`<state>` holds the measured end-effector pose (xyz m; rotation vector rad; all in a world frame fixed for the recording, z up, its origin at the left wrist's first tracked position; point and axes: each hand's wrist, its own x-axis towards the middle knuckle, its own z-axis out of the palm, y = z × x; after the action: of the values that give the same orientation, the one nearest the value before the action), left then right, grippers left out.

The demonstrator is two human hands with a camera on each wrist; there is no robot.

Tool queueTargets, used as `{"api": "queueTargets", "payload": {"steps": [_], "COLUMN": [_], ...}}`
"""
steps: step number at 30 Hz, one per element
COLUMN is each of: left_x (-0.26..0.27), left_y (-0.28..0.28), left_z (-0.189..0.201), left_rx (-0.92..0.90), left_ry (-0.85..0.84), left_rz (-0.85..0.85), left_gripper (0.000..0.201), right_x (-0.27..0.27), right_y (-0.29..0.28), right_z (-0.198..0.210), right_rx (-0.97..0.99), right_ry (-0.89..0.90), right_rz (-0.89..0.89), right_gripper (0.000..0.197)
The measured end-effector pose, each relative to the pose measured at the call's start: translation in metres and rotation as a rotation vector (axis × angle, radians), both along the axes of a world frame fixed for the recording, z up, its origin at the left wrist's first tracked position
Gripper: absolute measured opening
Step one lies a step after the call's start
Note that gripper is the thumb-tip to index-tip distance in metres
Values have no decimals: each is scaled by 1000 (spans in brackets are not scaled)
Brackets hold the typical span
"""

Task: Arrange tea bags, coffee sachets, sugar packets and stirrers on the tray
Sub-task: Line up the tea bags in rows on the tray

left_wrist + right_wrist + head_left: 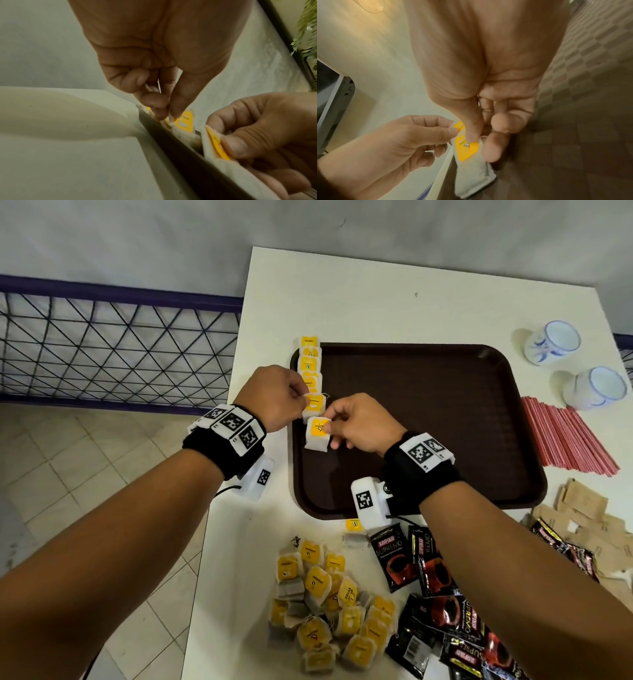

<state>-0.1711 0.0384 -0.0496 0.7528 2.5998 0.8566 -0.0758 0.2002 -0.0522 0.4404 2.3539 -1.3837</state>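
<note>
A dark brown tray (428,422) lies on the white table. Along its left edge runs a row of yellow-tagged tea bags (310,364). My left hand (303,398) pinches the nearest bag of that row (315,402) between thumb and forefinger; the left wrist view shows this pinch (169,115) on the bag (184,121) just inside the tray rim (180,148). My right hand (330,424) pinches another tea bag (318,434) right below the row, its lower end on the tray. In the right wrist view the thumb presses this bag's yellow tag (467,148).
A loose pile of tea bags (329,604) and black coffee sachets (428,594) lies in front of the tray. Brown sugar packets (582,518) and red stirrers (565,436) are at the right, beside two cups (553,342). The table's left edge (222,474) drops to a tiled floor.
</note>
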Motion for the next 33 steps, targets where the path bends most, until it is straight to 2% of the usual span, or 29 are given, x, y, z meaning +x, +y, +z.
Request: {"api": "queueTargets", "payload": {"steps": [8,12,19,26,29,33], "left_x": [-2,-3,-3,-3,-3,-3], "left_y": [0,2,3,1,1,1], "left_z": [-1,2,2,2,0,-2], "left_rx": [-2,3,-7,7,1,-26], "left_ry": [-23,-11,6,0,4,-2], "left_rz": [-8,1,21,37,46,59], "left_gripper": [9,12,11,6,4,3], "right_x": [-6,-10,-12,-15,-16,-18], "right_y": [0,-2,-10,-18,-19,-18], "right_z": [-4,-5,-7,-8,-10,-14], "right_rx": [41,79,47,44,72,152], "right_ry": [87,112,104,85,76,92], "right_rz": [-102,-139,-174,-267,-293,-274], "right_gripper": [5,10,7,17,22,15]}}
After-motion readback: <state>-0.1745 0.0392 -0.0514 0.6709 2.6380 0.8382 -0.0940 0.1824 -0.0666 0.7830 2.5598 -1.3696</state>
